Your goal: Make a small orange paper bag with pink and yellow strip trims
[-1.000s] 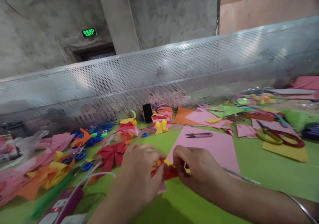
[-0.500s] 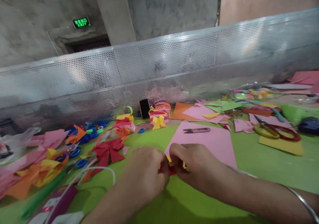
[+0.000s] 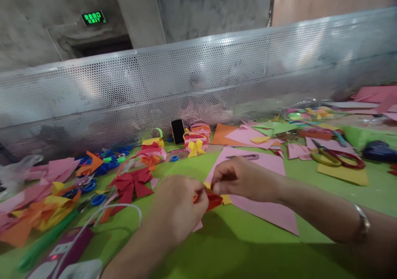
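Observation:
Between my hands is a small folded paper piece in red and orange, with yellow bits at its top and right side. My left hand pinches its left end. My right hand is closed, with curled fingertips at the top edge of the same piece; the exact grip is partly hidden. A pink paper sheet lies flat beneath and beyond my right hand. On that sheet, thread snips are partly covered by the right hand. A red paper bow rests left of my left hand.
Scissors lie on yellow paper at the right. A phone stands upright near small paper bags. Paper scraps, a green-handled tool and a purple device with a white cable are at the left. A perforated metal panel stands behind.
My right hand has risen slightly and turned, so more of the red-orange paper piece shows. My left hand keeps its pinch. The whole view has shifted a little.

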### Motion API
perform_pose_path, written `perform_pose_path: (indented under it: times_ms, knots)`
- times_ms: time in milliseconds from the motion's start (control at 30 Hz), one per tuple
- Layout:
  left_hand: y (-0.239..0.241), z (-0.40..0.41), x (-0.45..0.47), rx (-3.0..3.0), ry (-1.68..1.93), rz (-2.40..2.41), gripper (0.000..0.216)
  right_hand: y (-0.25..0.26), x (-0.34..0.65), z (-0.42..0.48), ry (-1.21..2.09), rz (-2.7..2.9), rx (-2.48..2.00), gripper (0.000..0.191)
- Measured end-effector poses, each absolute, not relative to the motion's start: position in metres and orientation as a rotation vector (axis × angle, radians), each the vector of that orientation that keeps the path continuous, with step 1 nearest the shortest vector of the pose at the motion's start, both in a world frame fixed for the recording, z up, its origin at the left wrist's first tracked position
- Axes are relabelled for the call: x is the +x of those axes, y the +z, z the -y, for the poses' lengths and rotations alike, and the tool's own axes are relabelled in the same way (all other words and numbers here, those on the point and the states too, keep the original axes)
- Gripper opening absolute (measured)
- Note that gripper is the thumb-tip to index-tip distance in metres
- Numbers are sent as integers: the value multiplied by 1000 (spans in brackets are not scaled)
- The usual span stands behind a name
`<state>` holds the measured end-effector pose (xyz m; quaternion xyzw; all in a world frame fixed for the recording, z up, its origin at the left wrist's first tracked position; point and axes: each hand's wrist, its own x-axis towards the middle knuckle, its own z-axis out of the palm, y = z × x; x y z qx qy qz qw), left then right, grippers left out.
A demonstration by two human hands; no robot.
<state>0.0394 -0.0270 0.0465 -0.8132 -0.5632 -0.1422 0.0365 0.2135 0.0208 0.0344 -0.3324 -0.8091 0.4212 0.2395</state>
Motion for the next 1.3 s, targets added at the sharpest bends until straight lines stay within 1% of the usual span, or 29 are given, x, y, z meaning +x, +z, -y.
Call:
perform_pose_path:
  times_ms: [67, 267, 367, 500, 633, 767, 967, 1067, 1167, 1300]
  knots:
    - [44, 26, 41, -2483, -429, 1691, 27, 30, 210, -21, 1176, 2136, -969, 11]
    - [43, 29, 48, -2507, -326, 1652, 28, 28, 208, -20, 1296, 2102, -993, 11]
    - [42, 30, 51, -2506, -242, 1651, 28, 27, 208, -21, 1279, 2116, -1037, 12]
    - [41, 32, 56, -2463, -129, 1631, 28, 24, 206, -20, 1143, 2151, -1103, 11]
    - [38, 32, 61, -2412, -55, 1517, 22, 19, 201, -15, 811, 2253, -1173, 7]
    - [31, 32, 61, -2338, -143, 1384, 18, 14, 195, -9, 507, 2300, -1293, 3]
    - [22, 29, 56, -2217, -225, 1193, 22, 14, 190, -7, 227, 2456, -1359, 15]
    - [21, 27, 53, -2218, -341, 1093, 23, 14, 190, -8, 91, 2479, -1315, 16]
    - [26, 26, 51, -2172, -576, 1005, 18, 12, 192, -12, 68, 2395, -1230, 11]
    - [40, 35, 50, -2044, -946, 947, 20, 10, 196, -22, 189, 2165, -1184, 6]
